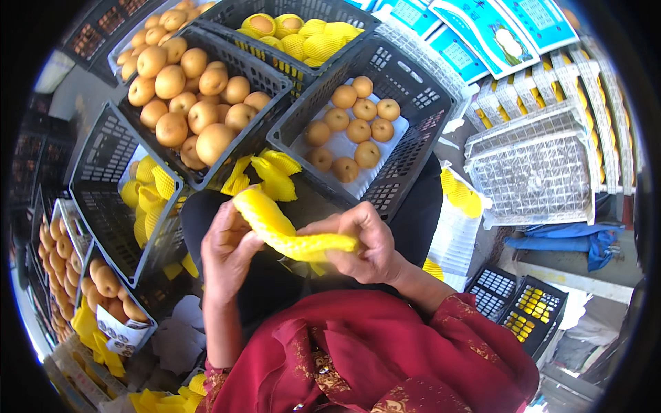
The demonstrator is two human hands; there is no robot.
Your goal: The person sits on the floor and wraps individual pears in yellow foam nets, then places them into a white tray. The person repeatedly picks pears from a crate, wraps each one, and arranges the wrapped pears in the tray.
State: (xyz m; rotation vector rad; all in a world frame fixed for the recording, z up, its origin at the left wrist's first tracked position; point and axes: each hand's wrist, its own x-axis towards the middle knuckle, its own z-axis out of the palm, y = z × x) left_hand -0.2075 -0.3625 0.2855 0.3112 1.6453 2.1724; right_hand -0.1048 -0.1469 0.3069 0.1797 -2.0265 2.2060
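Observation:
Both hands hold one yellow foam fruit net [289,240], stretched between them above my lap. My left hand [227,248] pinches its upper end; my right hand [364,242] grips the other end, slightly blurred. No fruit shows in the net. Just beyond the hands, more yellow foam nets [276,175] lie between the crates. A black plastic crate [418,111] ahead to the right holds several round brown pears [359,130] on a pale liner. To its left, another black crate [281,88] is heaped with bare pears [170,129].
Net-wrapped fruit fills part of a far crate [372,23] and of a left crate [88,175]. Blue printed cartons [480,36] lie at the upper right, above white plastic baskets [532,180]. Loose paper [178,335] lies at lower left. More pears [106,279] sit in a crate there.

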